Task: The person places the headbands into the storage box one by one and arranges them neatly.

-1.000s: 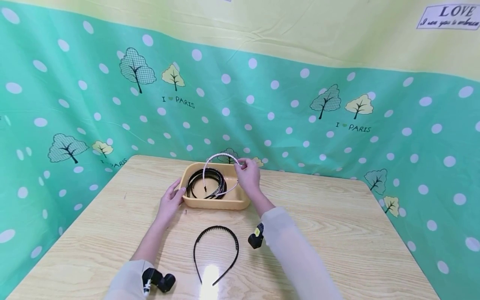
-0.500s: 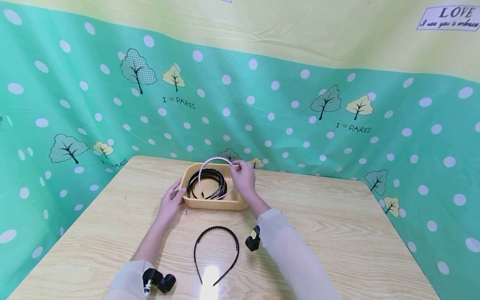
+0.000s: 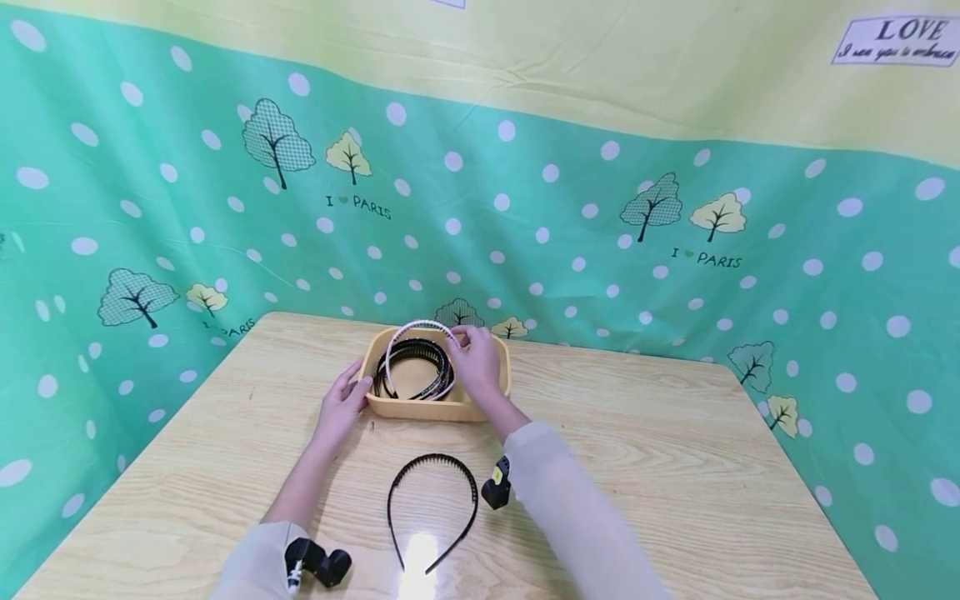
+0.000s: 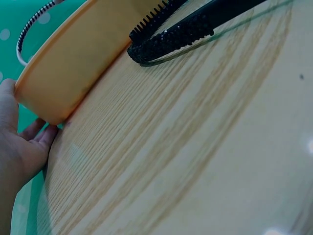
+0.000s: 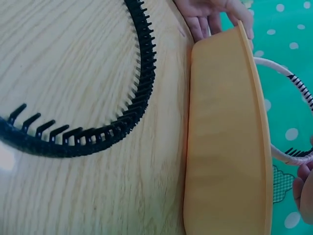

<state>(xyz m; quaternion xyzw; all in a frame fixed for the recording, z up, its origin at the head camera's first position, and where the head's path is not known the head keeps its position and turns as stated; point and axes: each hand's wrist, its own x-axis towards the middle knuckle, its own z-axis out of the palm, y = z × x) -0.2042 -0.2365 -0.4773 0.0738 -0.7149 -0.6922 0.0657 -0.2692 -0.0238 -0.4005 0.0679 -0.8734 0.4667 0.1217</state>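
Observation:
My right hand (image 3: 477, 364) pinches a white toothed headband (image 3: 409, 327) by its right side, holding it upright over a yellow-orange plastic box (image 3: 431, 410). The headband's lower ends dip into the box. Several black headbands (image 3: 382, 354) lie stacked in the left part of the box. At the box's left end my left hand (image 3: 343, 406) grips the wall, thumb at the rim and fingers lower down, as the left wrist view shows. A single black toothed headband (image 3: 476, 492) lies on the table in front of the box, teeth inward.
The light wood table (image 3: 660, 467) carries the box near its back edge. Behind it hangs a green and yellow printed curtain (image 3: 525, 242). A small black camera (image 3: 318, 561) is strapped to the left wrist, another camera (image 3: 497, 486) to the right.
My right hand has shifted left and slightly down with the white headband, bringing it over the stacked black ones. My left hand, the box and the headband on the table stay put.

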